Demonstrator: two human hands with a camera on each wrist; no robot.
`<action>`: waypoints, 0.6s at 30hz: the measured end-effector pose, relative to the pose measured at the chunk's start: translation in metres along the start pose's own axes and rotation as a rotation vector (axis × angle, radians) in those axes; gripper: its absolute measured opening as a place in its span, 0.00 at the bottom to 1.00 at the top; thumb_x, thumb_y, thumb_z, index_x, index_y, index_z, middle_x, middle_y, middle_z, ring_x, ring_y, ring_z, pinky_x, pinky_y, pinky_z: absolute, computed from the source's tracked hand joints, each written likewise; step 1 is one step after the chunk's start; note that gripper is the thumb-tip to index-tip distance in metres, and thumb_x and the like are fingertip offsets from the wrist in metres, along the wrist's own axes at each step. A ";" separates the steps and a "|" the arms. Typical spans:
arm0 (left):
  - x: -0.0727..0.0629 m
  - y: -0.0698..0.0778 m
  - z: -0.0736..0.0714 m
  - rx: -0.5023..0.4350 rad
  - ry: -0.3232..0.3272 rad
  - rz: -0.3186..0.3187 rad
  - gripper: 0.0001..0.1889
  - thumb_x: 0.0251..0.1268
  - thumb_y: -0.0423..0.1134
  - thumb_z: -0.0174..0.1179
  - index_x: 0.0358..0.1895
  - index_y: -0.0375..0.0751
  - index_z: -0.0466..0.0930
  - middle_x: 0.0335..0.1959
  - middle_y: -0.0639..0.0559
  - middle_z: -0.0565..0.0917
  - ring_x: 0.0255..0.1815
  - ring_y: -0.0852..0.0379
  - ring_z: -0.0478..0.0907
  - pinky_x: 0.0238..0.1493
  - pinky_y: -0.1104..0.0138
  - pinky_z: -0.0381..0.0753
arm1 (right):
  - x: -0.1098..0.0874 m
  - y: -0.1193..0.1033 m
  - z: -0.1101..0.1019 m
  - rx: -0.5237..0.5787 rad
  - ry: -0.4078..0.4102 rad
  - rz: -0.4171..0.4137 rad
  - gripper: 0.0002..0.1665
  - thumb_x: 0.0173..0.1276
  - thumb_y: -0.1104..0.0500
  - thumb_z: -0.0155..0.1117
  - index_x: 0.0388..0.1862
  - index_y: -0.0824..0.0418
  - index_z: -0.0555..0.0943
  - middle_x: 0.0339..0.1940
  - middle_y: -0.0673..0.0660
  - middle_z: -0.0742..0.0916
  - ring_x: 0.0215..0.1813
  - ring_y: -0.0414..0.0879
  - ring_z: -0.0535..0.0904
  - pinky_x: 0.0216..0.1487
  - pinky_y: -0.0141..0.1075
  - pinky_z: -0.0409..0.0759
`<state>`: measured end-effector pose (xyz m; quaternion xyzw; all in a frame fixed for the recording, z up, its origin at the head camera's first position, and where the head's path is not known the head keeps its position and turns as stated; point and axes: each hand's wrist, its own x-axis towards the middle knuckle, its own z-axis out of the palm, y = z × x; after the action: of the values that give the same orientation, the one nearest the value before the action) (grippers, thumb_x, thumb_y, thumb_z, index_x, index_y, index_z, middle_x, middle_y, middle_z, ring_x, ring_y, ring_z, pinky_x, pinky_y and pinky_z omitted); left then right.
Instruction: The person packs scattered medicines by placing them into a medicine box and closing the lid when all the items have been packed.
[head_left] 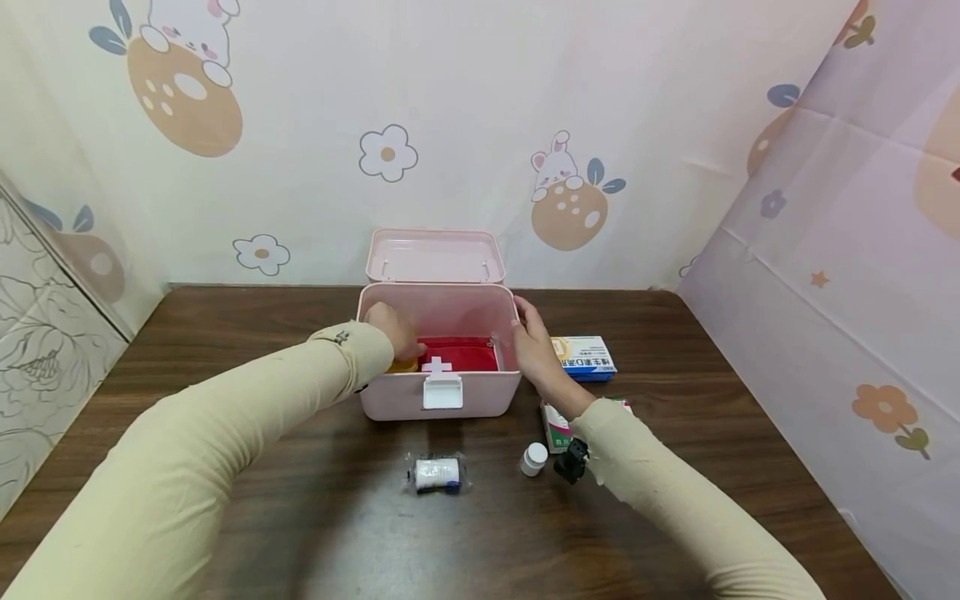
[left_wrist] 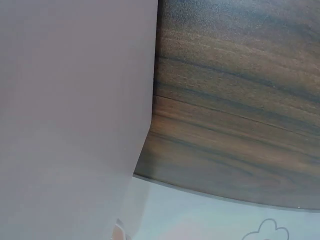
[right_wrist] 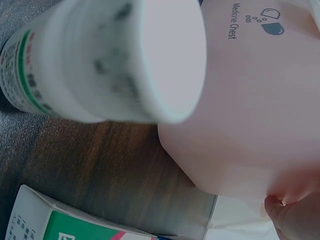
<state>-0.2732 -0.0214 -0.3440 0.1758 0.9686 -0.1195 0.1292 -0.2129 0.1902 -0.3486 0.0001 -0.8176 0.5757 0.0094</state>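
A pink medicine chest (head_left: 390, 406) stands with its lid (head_left: 438, 257) raised at the back. My left hand (head_left: 393, 329) reaches down inside its left part, above something yellow (head_left: 405, 366). The wrist and box wall hide most of the fingers, so I cannot tell whether they hold it. A red pouch (head_left: 468, 356) lies inside, right of that hand. My right hand (head_left: 536, 346) grips the chest's right wall at the rim. In the right wrist view its fingers (right_wrist: 295, 212) are at the chest's side. The left wrist view shows only the chest's outer wall (left_wrist: 75, 100) and tabletop.
In front of the chest lies a white roll in clear wrapping (head_left: 437, 473). A white bottle (head_left: 534, 459) stands to its right, beside a green and white box (head_left: 557, 429) partly under my right forearm. A blue and white box (head_left: 585, 357) lies right of the chest. A patterned curtain (head_left: 465, 100) hangs behind.
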 end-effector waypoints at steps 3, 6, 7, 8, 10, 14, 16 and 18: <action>-0.001 0.001 -0.001 0.000 0.006 0.006 0.25 0.64 0.62 0.50 0.19 0.45 0.75 0.15 0.54 0.73 0.23 0.55 0.74 0.23 0.66 0.76 | 0.001 0.001 0.000 -0.006 0.009 0.000 0.28 0.78 0.62 0.37 0.75 0.62 0.52 0.71 0.61 0.64 0.70 0.55 0.61 0.68 0.48 0.61; -0.003 0.001 -0.005 -0.006 -0.023 0.004 0.27 0.66 0.62 0.46 0.23 0.44 0.79 0.18 0.52 0.76 0.25 0.53 0.76 0.27 0.64 0.77 | 0.000 0.001 0.001 -0.005 0.004 0.003 0.28 0.78 0.62 0.37 0.75 0.63 0.52 0.72 0.61 0.63 0.70 0.55 0.60 0.68 0.48 0.60; -0.003 0.001 -0.006 -0.008 -0.038 0.007 0.28 0.67 0.62 0.45 0.25 0.43 0.81 0.19 0.52 0.77 0.27 0.53 0.77 0.29 0.63 0.78 | 0.000 0.001 0.001 0.000 0.001 0.002 0.28 0.78 0.62 0.37 0.75 0.63 0.52 0.72 0.62 0.63 0.70 0.55 0.60 0.69 0.48 0.59; -0.003 0.000 -0.008 -0.025 -0.047 0.008 0.28 0.68 0.62 0.43 0.29 0.42 0.82 0.22 0.50 0.79 0.30 0.52 0.78 0.32 0.62 0.78 | -0.001 0.000 0.001 0.001 -0.002 0.001 0.28 0.78 0.62 0.37 0.75 0.63 0.51 0.72 0.62 0.63 0.70 0.55 0.60 0.69 0.48 0.59; -0.007 -0.002 -0.013 -0.076 -0.049 0.012 0.29 0.70 0.61 0.42 0.38 0.40 0.83 0.31 0.47 0.82 0.36 0.49 0.78 0.39 0.59 0.77 | -0.002 -0.001 0.001 0.003 -0.007 -0.003 0.28 0.78 0.62 0.36 0.75 0.63 0.51 0.72 0.62 0.63 0.70 0.55 0.59 0.69 0.48 0.59; -0.021 -0.008 -0.029 -0.172 -0.008 0.059 0.28 0.72 0.58 0.39 0.42 0.40 0.82 0.38 0.45 0.82 0.43 0.47 0.77 0.47 0.54 0.75 | -0.003 -0.002 0.001 0.002 -0.007 -0.011 0.28 0.79 0.61 0.36 0.75 0.63 0.51 0.72 0.62 0.63 0.70 0.55 0.60 0.69 0.48 0.59; -0.030 -0.011 -0.039 -0.236 0.025 0.086 0.26 0.73 0.57 0.40 0.39 0.40 0.82 0.36 0.46 0.82 0.42 0.47 0.77 0.46 0.54 0.76 | -0.004 -0.002 0.001 0.001 -0.003 -0.014 0.28 0.78 0.61 0.36 0.75 0.63 0.52 0.72 0.62 0.63 0.70 0.55 0.60 0.69 0.49 0.59; -0.039 -0.014 -0.048 -0.293 0.072 0.108 0.26 0.72 0.56 0.40 0.36 0.39 0.81 0.33 0.46 0.82 0.40 0.47 0.78 0.43 0.54 0.77 | -0.004 -0.003 0.000 0.002 0.001 -0.012 0.28 0.78 0.61 0.36 0.75 0.63 0.52 0.72 0.62 0.63 0.70 0.56 0.60 0.69 0.49 0.59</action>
<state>-0.2530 -0.0333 -0.2843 0.2111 0.9688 0.0367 0.1249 -0.2090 0.1895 -0.3460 0.0047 -0.8169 0.5767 0.0130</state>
